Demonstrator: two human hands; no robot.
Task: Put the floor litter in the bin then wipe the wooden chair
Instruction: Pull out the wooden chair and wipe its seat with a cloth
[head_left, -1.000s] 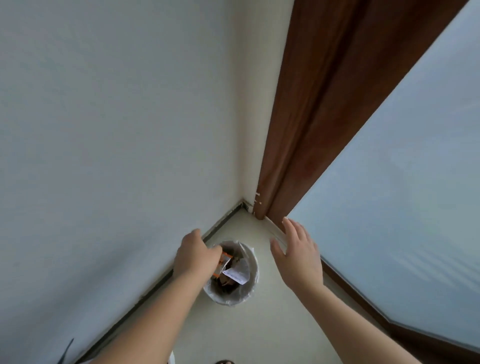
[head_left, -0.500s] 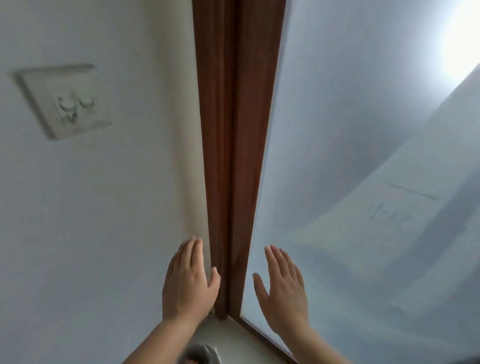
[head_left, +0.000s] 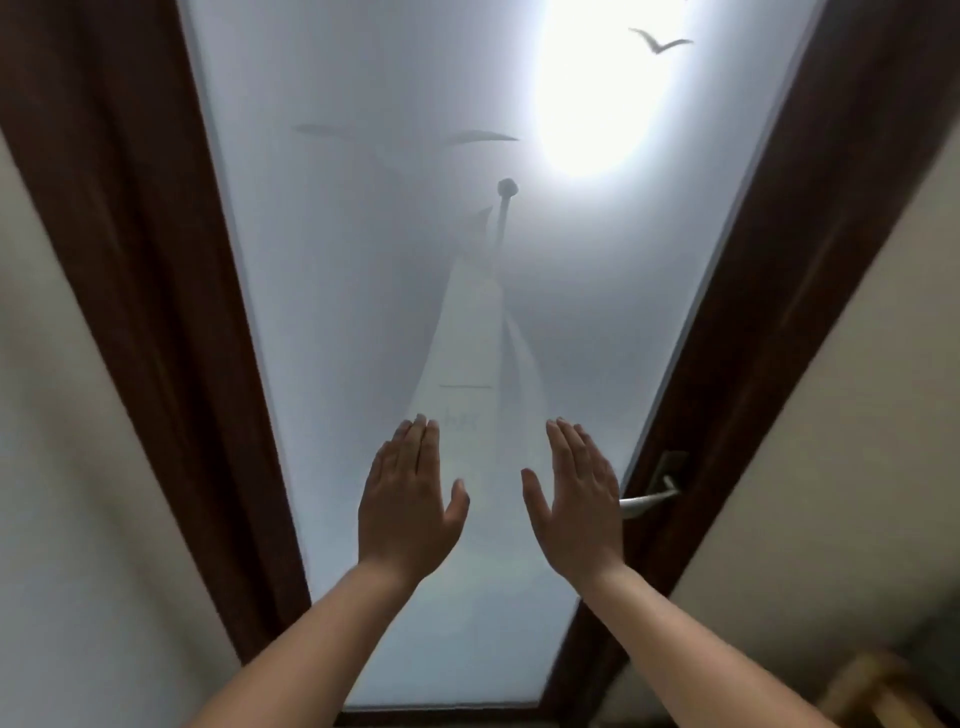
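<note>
My left hand (head_left: 410, 499) and my right hand (head_left: 574, 499) are both raised in front of me, flat, fingers extended and held together, holding nothing. They hang before a frosted glass door (head_left: 363, 260). At the bottom right corner a blurred piece of light wooden furniture (head_left: 878, 691) shows; I cannot tell whether it is the chair. The bin and the litter are out of view.
The glass door sits in a dark brown wooden frame (head_left: 140, 260), with a white lever handle (head_left: 649, 499) on its right side, just right of my right hand. Pale walls (head_left: 78, 467) flank the frame. Behind the glass, faint shapes and a bright light show.
One second ago my left hand was at the lined bin in the corner, holding litter over it. Since then both hands rose empty and the view swung up and right onto the glass door.
</note>
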